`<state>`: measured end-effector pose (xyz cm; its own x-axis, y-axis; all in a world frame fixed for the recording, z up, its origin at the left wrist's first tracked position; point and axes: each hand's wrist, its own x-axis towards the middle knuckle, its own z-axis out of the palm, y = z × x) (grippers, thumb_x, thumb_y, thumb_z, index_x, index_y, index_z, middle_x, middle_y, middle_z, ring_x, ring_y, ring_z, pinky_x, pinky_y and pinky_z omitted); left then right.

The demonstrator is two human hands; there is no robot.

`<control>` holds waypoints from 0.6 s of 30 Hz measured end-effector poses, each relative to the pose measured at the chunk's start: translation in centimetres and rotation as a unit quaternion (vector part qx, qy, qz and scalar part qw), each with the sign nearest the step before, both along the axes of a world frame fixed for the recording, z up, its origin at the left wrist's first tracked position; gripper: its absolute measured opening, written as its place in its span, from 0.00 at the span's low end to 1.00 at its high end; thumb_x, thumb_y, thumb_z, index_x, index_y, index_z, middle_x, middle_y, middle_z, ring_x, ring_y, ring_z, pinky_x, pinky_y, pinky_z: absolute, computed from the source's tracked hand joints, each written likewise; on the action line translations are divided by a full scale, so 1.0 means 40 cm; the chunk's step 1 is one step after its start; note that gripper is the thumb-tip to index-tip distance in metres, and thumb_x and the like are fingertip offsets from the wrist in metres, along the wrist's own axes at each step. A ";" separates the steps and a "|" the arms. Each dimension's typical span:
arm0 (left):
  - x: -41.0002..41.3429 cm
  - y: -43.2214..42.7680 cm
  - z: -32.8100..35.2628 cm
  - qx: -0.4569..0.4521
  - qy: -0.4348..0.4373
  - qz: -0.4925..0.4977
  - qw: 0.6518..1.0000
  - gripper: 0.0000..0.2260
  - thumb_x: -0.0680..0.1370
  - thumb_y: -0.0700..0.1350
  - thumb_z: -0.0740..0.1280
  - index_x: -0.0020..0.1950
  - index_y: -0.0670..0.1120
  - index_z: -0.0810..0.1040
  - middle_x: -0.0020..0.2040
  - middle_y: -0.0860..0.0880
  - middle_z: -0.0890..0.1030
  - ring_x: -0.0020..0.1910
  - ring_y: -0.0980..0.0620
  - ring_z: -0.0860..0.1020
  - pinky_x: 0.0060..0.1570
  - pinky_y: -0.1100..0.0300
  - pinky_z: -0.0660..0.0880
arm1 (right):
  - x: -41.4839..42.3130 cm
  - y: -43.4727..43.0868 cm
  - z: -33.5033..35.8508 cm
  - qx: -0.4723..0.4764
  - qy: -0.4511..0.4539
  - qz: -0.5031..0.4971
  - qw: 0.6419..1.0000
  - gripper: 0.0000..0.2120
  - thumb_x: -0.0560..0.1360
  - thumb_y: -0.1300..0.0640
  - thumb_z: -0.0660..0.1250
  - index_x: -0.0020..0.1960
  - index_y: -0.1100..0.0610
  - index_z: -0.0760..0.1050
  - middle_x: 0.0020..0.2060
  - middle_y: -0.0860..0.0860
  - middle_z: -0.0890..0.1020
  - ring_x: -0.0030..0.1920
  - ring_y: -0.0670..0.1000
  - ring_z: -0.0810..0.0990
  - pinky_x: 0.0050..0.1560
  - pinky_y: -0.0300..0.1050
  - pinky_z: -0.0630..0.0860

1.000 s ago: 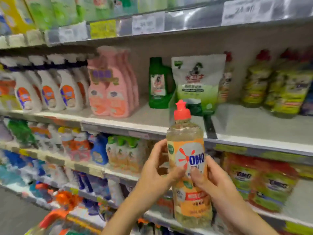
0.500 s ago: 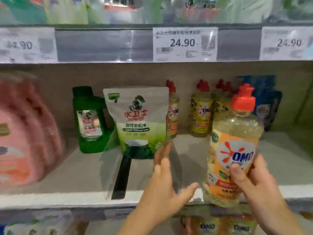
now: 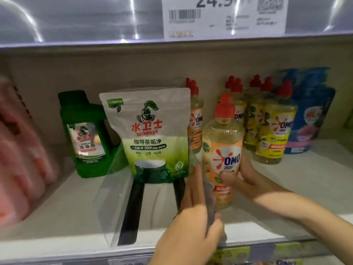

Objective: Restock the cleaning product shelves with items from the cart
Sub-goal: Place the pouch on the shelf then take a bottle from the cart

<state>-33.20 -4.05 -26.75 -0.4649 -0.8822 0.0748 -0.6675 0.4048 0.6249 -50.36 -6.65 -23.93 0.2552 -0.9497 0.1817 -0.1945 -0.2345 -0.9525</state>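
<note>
Right hand curled round OMO bottle — left hand (fingers straight) against divider

Shop shelving bay, seen close from the front.
A pale grey shelf spans the view, its front edge lit bright white. Behind it stands a plain beige back panel, dim in shadow. Along the top edge, a glossy price rail shows streaks of glare and carries a white price tag with a barcode.
</note>
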 end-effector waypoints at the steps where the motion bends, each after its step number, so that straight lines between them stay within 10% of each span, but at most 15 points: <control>1: -0.001 0.002 0.001 -0.003 -0.001 -0.006 1.000 0.24 0.82 0.54 0.57 0.68 0.63 0.42 0.71 0.54 0.65 0.67 0.51 0.71 0.64 0.62 0.67 | 0.000 -0.016 0.002 -0.009 0.015 0.002 1.000 0.27 0.73 0.51 0.62 0.66 0.37 0.55 0.53 0.23 0.75 0.56 0.27 0.73 0.51 0.26 0.74; 5: -0.003 -0.005 -0.012 0.011 0.015 0.010 1.000 0.20 0.81 0.58 0.57 0.65 0.59 0.49 0.73 0.47 0.65 0.67 0.49 0.71 0.63 0.58 0.69 | 0.013 -0.092 0.001 -0.008 0.019 0.006 1.000 0.25 0.79 0.60 0.60 0.70 0.44 0.53 0.60 0.36 0.74 0.56 0.29 0.75 0.48 0.27 0.75; 11: -0.001 0.000 -0.022 -0.010 0.071 0.017 0.997 0.43 0.78 0.62 0.60 0.68 0.66 0.23 0.71 0.68 0.46 0.68 0.55 0.69 0.57 0.70 0.60 | 0.038 -0.200 0.002 -0.025 0.079 -0.050 0.995 0.21 0.80 0.59 0.60 0.70 0.57 0.59 0.61 0.50 0.75 0.59 0.45 0.76 0.52 0.31 0.77; 18: 0.002 -0.006 -0.035 -0.026 0.072 0.013 0.997 0.39 0.78 0.61 0.61 0.70 0.68 0.29 0.74 0.49 0.65 0.67 0.47 0.72 0.66 0.54 0.70 | 0.057 -0.289 0.004 0.006 0.120 -0.061 0.991 0.08 0.82 0.56 0.57 0.58 0.53 0.72 0.53 0.50 0.79 0.56 0.50 0.77 0.61 0.47 0.73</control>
